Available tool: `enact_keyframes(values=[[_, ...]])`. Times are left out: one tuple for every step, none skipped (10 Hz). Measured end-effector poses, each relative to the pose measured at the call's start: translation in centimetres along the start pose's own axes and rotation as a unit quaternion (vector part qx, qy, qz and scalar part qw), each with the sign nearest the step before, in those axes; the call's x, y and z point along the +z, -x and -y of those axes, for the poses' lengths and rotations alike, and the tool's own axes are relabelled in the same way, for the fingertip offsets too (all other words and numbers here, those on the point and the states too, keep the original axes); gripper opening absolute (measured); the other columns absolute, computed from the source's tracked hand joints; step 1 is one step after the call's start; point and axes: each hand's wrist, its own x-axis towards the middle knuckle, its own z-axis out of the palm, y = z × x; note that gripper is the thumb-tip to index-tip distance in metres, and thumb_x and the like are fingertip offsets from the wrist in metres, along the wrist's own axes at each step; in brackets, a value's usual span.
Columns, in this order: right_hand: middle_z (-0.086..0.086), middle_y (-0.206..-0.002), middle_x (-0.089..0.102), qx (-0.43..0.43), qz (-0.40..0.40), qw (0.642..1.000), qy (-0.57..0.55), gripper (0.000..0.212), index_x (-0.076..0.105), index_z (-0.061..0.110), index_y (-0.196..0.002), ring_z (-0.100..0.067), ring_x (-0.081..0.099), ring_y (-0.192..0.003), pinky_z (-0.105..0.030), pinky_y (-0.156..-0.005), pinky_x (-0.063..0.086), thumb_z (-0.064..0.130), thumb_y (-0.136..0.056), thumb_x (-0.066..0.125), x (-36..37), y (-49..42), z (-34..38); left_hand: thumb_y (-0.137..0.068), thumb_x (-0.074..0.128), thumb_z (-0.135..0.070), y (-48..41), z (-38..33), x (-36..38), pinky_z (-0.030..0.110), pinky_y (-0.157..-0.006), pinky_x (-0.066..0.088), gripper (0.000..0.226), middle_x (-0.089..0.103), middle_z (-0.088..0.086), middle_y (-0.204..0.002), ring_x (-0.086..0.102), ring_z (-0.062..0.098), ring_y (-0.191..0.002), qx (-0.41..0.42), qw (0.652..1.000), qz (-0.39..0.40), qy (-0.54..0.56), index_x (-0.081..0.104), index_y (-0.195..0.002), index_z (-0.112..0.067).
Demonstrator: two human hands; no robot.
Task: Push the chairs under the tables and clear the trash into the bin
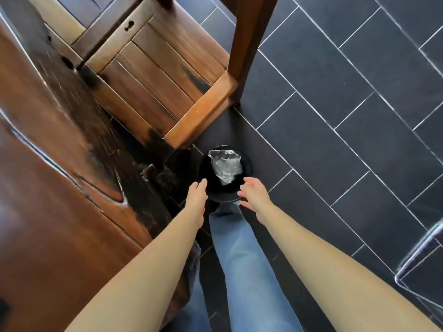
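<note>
- I am standing on the dark tiled floor point(335, 116) in blue jeans point(242, 259), with one leg stepping forward between my two bare forearms.
- I am reaching down with two grips, and neither one is holding anything.
- My left grip point(197, 197) is hanging with its fingers straight and loosely together, the tips over the near left edge of the bin; I cannot tell whether they are touching it.
- My right grip point(255, 194) is spreading its fingers apart and relaxed, over the near right edge of the same bin; here too I cannot tell whether they are touching.
- One round black bin point(203, 166) is standing on the floor just ahead of my forward foot, between the two grips.
- One crumpled piece of clear plastic trash point(225, 166) is lying inside the bin.
- One dark wooden bench point(48, 164) is running along my left side, just beside the bin.
- One wooden chair point(155, 75) is standing beyond the bin, its slatted seat meeting the bench edge.
</note>
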Motion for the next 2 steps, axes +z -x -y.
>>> enact_keyframes(values=[[-0.005, -0.134, 0.049, -0.023, 0.004, 0.999, 0.022, 0.041, 0.043, 0.018, -0.136, -0.015, 0.057, -0.106, -0.032, -0.09, 0.049, 0.012, -0.095, 0.044, -0.15, 0.46, 0.33, -0.099, 0.038, -0.037, 0.85, 0.16, -0.09, 0.043, -0.114, 0.023, 0.058, 0.027, 0.003, -0.156, 0.03, 0.023, -0.141, 0.018, 0.999, -0.009, -0.036, 0.018, -0.151, -0.022], [-0.005, -0.131, 0.05, -0.039, -0.003, 0.999, 0.027, 0.039, 0.046, 0.016, -0.135, -0.017, 0.056, -0.107, -0.031, -0.087, 0.049, 0.012, -0.096, 0.044, -0.04, 0.72, 0.31, -0.1, 0.039, -0.032, 1.68, 0.26, 0.04, 0.04, -0.114, 0.023, 0.057, 0.025, 0.003, -0.156, 0.027, 0.024, -0.142, 0.051, 0.996, -0.016, -0.073, 0.017, -0.151, -0.022]])
